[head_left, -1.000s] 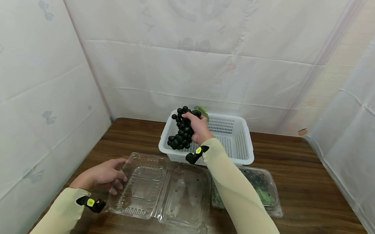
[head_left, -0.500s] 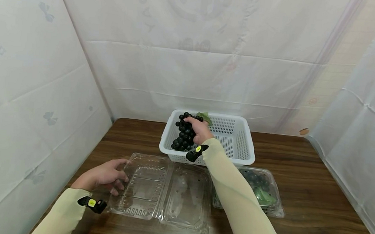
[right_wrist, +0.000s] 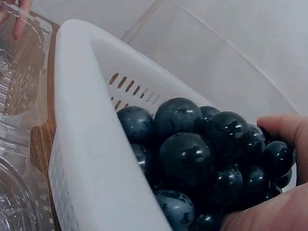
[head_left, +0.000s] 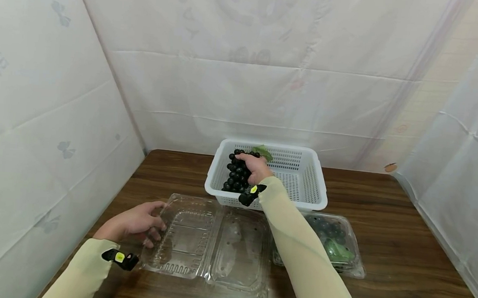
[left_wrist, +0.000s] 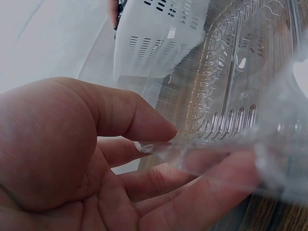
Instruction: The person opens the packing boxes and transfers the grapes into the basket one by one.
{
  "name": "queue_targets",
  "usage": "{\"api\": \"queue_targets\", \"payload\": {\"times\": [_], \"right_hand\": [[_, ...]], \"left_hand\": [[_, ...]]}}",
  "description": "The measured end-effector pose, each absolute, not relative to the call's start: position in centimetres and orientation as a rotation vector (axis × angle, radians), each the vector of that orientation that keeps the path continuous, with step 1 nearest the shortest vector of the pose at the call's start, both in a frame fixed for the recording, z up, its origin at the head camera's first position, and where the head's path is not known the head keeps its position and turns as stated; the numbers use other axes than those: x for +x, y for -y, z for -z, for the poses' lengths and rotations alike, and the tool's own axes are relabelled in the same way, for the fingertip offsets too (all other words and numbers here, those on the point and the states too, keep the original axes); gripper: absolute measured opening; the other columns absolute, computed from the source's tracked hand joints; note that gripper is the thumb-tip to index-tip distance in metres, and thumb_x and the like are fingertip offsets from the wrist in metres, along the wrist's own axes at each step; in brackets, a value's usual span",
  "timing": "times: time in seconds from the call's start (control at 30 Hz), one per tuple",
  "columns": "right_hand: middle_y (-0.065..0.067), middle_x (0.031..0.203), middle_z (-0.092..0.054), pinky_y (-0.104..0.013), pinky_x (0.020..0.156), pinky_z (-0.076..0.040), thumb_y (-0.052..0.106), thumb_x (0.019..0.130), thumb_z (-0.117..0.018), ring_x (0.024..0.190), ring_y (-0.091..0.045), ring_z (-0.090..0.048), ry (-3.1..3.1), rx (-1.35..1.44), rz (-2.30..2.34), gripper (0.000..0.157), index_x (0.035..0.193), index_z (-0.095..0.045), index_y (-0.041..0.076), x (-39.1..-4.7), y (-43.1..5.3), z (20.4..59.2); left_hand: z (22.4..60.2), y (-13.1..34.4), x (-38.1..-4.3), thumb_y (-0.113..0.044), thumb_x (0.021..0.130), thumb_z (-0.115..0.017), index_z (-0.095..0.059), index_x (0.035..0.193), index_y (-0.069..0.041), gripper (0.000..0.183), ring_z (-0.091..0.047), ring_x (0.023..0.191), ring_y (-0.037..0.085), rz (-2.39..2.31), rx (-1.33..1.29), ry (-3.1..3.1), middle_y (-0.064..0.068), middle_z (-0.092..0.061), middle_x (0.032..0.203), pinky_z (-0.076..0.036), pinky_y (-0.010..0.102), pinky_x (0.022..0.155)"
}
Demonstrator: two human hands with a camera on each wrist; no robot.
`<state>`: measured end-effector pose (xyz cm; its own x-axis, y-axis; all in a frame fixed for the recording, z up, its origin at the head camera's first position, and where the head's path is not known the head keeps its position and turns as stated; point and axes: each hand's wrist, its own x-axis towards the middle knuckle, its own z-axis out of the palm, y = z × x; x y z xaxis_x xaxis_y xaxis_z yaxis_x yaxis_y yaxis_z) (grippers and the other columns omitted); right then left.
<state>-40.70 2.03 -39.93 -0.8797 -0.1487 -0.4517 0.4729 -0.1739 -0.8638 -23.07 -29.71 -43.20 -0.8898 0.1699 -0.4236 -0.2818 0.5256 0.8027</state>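
Gripping the dark grapes (head_left: pixel 236 177) inside the white basket (head_left: pixel 311 204), the right hand (head_left: pixel 257 168) is curled around them; a light hold should prevent bruising. The left hand (head_left: pixel 142 221) seems to pinch the clear box (head_left: pixel 236 256) by its edge, though contact is hard to see.

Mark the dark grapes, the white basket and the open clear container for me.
Dark grapes (right_wrist: pixel 186 159): right wrist view, on a large grape of the bunch.
White basket (head_left: pixel 302 204): head view, on the front rim.
Open clear container (head_left: pixel 187 238): head view, inside its left half.
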Motion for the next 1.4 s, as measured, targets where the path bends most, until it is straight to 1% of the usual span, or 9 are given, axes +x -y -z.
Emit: {"api": "queue_targets", "payload": {"times": [0.2,0.4,0.63,0.9,1.0,1.2,1.3,1.4], "right_hand": [[-0.008,0.172,0.019,-0.047,0.129,-0.015,0.028,0.093,-0.075,0.16,-0.033,0.004,-1.687,0.381,2.087,0.117,0.164,0.018,0.023,-40.7,-2.0,40.2],[-0.008,0.172,0.016,-0.046,0.129,-0.015,0.026,0.094,-0.075,0.16,-0.033,0.002,-1.68,0.392,2.084,0.116,0.164,0.017,0.021,-40.6,-1.9,40.4],[-0.008,0.172,0.017,-0.045,0.129,-0.017,0.026,0.094,-0.074,0.16,-0.032,0.002,-1.691,0.388,2.083,0.115,0.164,0.017,0.02,-40.5,-2.0,40.6],[-0.007,0.172,0.016,-0.045,0.129,-0.015,0.02,0.093,-0.075,0.16,-0.031,0.006,-1.687,0.379,2.098,0.114,0.164,0.014,0.017,-40.5,-1.9,40.8],[-0.008,0.172,0.014,-0.045,0.129,-0.016,0.018,0.093,-0.074,0.159,-0.03,0.002,-1.69,0.377,2.107,0.112,0.165,0.012,0.016,-40.6,-1.9,40.9],[-0.008,0.173,0.001,-0.045,0.127,-0.025,0.016,0.093,-0.073,0.158,-0.029,-0.011,-1.726,0.382,2.087,0.102,0.166,-0.002,0.016,-40.8,-2.1,41.1],[-0.008,0.173,0.002,-0.044,0.127,-0.024,0.017,0.094,-0.073,0.159,-0.029,-0.009,-1.747,0.383,2.062,0.104,0.166,0.002,0.017,-40.9,-2.3,41.1],[-0.008,0.173,0.009,-0.044,0.128,-0.021,0.019,0.095,-0.072,0.16,-0.031,-0.003,-1.768,0.383,2.041,0.108,0.165,0.01,0.017,-40.9,-2.4,41.1]], "left_hand": [[43.3,29.6,-23.0,0.0,0.101,-0.05,-0.033,0.156,-0.002,0.058,-0.068,0.079,0.031,-1.335,-0.093,-2.312,0.024,-0.062,0.11,-0.061,0.046,0.059],[43.5,29.7,-23.0,0.0,0.1,-0.051,-0.033,0.156,-0.002,0.058,-0.068,0.079,0.031,-1.331,-0.103,-2.312,0.023,-0.062,0.111,-0.061,0.046,0.059],[43.6,29.6,-23.1,0.0,0.102,-0.048,-0.032,0.156,-0.003,0.057,-0.068,0.079,0.031,-1.331,-0.096,-2.319,0.024,-0.061,0.11,-0.061,0.046,0.059],[43.5,29.6,-23.2,0.0,0.101,-0.048,-0.032,0.156,-0.002,0.057,-0.067,0.078,0.031,-1.328,-0.109,-2.317,0.024,-0.061,0.109,-0.061,0.046,0.059],[43.5,29.5,-23.2,0.0,0.101,-0.049,-0.032,0.156,-0.003,0.058,-0.067,0.077,0.031,-1.327,-0.115,-2.321,0.023,-0.062,0.109,-0.061,0.046,0.059],[43.5,29.5,-23.2,-0.001,0.101,-0.049,-0.031,0.156,-0.003,0.058,-0.067,0.078,0.031,-1.319,-0.101,-2.325,0.023,-0.062,0.107,-0.061,0.046,0.059],[43.5,29.4,-23.3,0.0,0.101,-0.049,-0.032,0.156,-0.003,0.058,-0.067,0.077,0.031,-1.313,-0.101,-2.329,0.022,-0.063,0.107,-0.061,0.046,0.059],[43.4,29.4,-23.4,0.0,0.101,-0.049,-0.032,0.156,-0.003,0.057,-0.067,0.077,0.03,-1.31,-0.11,-2.329,0.022,-0.063,0.107,-0.061,0.046,0.058]]}}
